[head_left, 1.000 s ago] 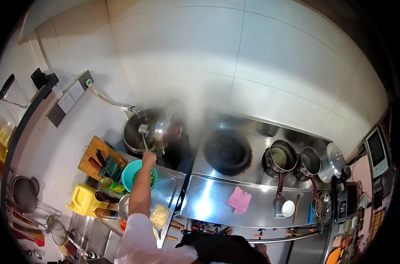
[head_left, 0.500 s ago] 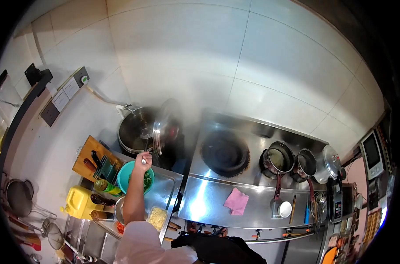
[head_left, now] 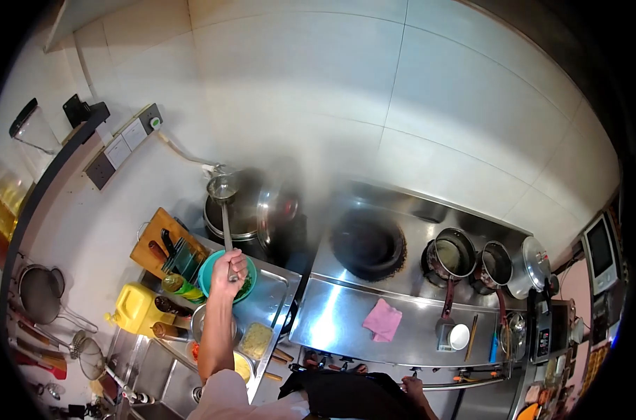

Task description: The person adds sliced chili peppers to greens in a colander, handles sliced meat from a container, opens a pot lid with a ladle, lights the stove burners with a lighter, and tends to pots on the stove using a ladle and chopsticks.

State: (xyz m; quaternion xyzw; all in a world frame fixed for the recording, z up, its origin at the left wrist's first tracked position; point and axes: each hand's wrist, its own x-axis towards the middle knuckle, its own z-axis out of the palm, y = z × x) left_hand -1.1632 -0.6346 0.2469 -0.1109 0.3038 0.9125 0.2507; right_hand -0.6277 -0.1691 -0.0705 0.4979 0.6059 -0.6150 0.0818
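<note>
My left hand (head_left: 232, 269) is closed around the handle of a long metal ladle (head_left: 226, 227). The ladle's bowl is raised by the left rim of a big steaming stockpot (head_left: 232, 231), and I cannot tell how full it is. A shiny lid (head_left: 277, 210) stands tilted over the pot's right side. Beneath the hand sits a turquoise bowl (head_left: 207, 274) with chopped greens (head_left: 246, 285). At the lower edge, my right hand (head_left: 412, 386) has its fingers closed at a stove knob (head_left: 415, 373) on the cooker's front; it is small in view.
Left of the bowl stand a knife block (head_left: 185, 256), cutting board (head_left: 150, 241), bottles and a yellow jug (head_left: 137, 308). Food containers (head_left: 256, 340) lie near my forearm. A dark wok (head_left: 368, 243), two saucepans (head_left: 452, 253), a pink cloth (head_left: 382, 320) and a white cup (head_left: 459, 337) are rightward.
The ladle has come up out of the stockpot, its bowl now above the left rim. My right hand has come into view at the cooker's front. The whole view has shifted slightly.
</note>
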